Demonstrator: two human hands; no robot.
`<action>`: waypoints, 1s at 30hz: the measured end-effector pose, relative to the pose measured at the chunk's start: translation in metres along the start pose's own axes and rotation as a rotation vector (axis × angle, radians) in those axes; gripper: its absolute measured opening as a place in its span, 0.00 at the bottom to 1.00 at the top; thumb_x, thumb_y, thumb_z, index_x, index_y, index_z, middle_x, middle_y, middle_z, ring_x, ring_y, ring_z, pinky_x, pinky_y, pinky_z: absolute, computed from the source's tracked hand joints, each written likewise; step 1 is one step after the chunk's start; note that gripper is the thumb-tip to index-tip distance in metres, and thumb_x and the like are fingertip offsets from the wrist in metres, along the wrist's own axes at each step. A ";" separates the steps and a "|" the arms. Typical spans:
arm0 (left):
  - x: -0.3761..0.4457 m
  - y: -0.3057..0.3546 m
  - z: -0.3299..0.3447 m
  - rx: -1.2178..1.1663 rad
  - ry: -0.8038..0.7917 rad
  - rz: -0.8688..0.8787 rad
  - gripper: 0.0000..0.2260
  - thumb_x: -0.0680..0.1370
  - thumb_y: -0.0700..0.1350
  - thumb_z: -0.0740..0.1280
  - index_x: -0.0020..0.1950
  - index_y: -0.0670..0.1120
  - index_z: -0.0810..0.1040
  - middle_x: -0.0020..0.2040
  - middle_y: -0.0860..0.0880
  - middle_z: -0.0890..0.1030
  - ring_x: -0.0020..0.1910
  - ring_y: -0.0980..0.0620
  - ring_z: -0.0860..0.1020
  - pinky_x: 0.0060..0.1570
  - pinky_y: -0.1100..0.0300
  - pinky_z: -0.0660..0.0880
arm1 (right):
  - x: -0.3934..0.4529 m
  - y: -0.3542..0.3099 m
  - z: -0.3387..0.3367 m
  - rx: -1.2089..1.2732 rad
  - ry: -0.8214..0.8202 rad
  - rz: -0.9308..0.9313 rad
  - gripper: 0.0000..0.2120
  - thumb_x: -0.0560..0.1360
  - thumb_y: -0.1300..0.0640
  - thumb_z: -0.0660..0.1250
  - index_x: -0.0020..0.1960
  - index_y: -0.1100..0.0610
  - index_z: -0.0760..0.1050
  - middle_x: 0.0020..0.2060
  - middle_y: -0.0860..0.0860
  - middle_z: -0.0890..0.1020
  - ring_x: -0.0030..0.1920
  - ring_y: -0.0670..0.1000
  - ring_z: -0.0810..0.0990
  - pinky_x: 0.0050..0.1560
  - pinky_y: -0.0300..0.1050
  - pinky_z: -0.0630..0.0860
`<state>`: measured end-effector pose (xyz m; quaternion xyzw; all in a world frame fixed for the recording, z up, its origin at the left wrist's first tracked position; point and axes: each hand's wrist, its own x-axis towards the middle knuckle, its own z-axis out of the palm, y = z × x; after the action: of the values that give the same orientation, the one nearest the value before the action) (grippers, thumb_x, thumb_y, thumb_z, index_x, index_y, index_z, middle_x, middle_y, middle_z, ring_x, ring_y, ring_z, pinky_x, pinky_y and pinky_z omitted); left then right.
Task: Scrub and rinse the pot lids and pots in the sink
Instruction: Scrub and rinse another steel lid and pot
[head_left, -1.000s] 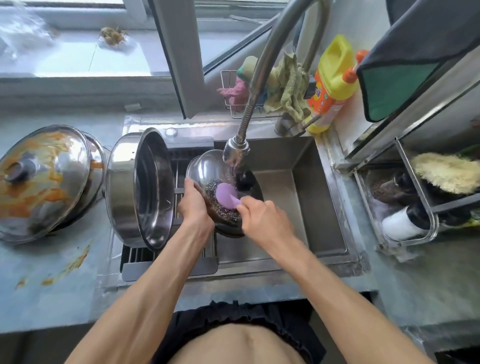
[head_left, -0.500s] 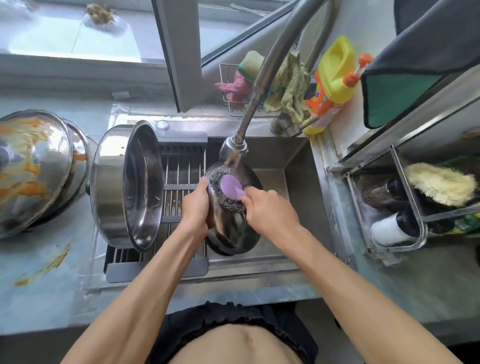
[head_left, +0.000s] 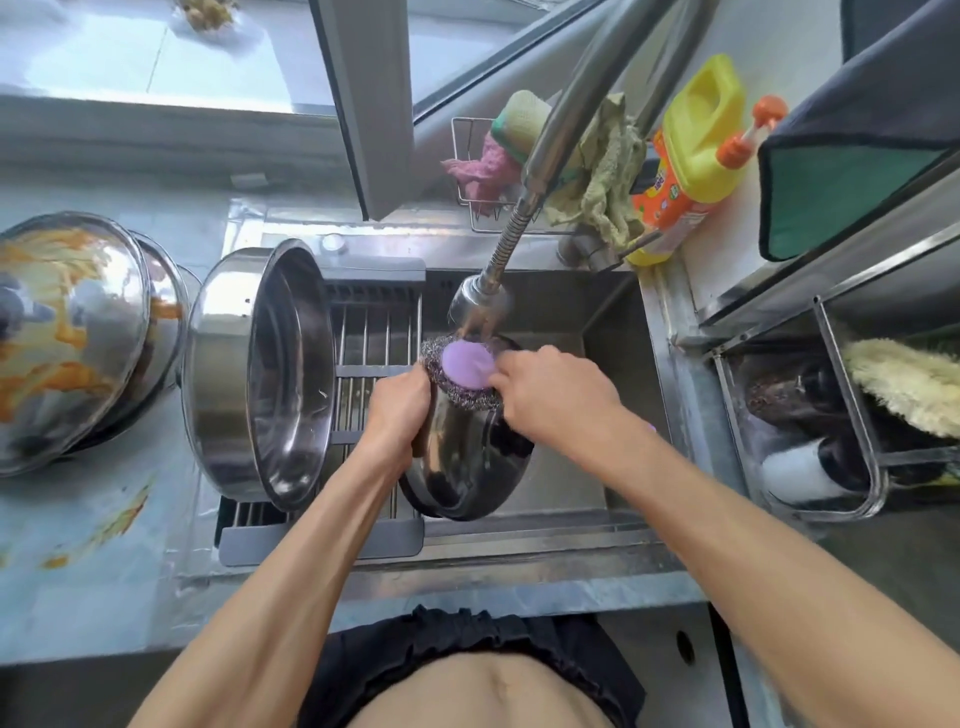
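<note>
A sunlit kitchen window looks down on a steel sink (head_left: 618, 395) set into a pale, sauce-smeared table (head_left: 93, 571). Over the basin, we curl the fingers (head_left: 410, 379) of our left hand (head_left: 397, 410) round the rim of a tilted steel pot lid (head_left: 467, 467), holding it on edge. Our right hand (head_left: 556, 400) grips a steel-wool scrubber (head_left: 462, 379) by its round purple handle, fingers closed on it, and presses the wool against the lid's upper edge. Directly above, the faucet's spray head (head_left: 478, 306) pours water onto scrubber and lid.

Just left of our hands, a slatted drying rack (head_left: 369, 364) spans the sink's left side, and a large steel pot (head_left: 260, 374) rests on it on its side, its mouth turned toward the lid, nothing visible inside. Farther left on the table sit stacked steel lids (head_left: 78, 338) streaked with orange sauce.

Behind the faucet, a small wire basket (head_left: 478, 171) holds a pink rag, a yellow-green sponge and an olive cloth. Beside it stands a yellow detergent jug (head_left: 691, 156) with an orange label. At right, a steel caddy (head_left: 841, 426) holds a fluffy cream brush, a dark scourer and a white cylinder we cannot identify. A dark cloth with green lining (head_left: 852, 187) hangs over the shelf above.
</note>
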<state>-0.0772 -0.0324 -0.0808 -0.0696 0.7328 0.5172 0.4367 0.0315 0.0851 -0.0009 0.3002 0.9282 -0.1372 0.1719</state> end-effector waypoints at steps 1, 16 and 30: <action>0.000 0.002 0.001 0.013 -0.006 -0.002 0.20 0.79 0.58 0.68 0.40 0.41 0.82 0.37 0.49 0.85 0.38 0.49 0.83 0.41 0.55 0.79 | 0.003 0.002 -0.003 0.017 0.003 0.008 0.11 0.78 0.54 0.59 0.58 0.53 0.76 0.52 0.59 0.80 0.53 0.64 0.80 0.45 0.51 0.70; -0.002 -0.001 -0.021 -0.375 -0.081 -0.120 0.17 0.81 0.53 0.68 0.62 0.43 0.84 0.55 0.44 0.86 0.52 0.44 0.86 0.52 0.48 0.82 | 0.029 0.103 0.045 0.532 -0.088 0.332 0.23 0.82 0.47 0.60 0.31 0.56 0.69 0.28 0.51 0.70 0.35 0.55 0.70 0.32 0.44 0.63; 0.007 0.017 0.002 -0.710 0.083 -0.268 0.13 0.76 0.48 0.64 0.56 0.48 0.84 0.55 0.46 0.87 0.55 0.42 0.85 0.57 0.39 0.80 | -0.050 0.053 0.106 0.797 0.167 0.527 0.15 0.83 0.57 0.59 0.38 0.54 0.72 0.34 0.53 0.76 0.38 0.57 0.72 0.36 0.49 0.63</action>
<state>-0.0898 -0.0204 -0.0744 -0.3329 0.5095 0.6738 0.4190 0.1269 0.0627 -0.0846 0.5774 0.7064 -0.4093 -0.0025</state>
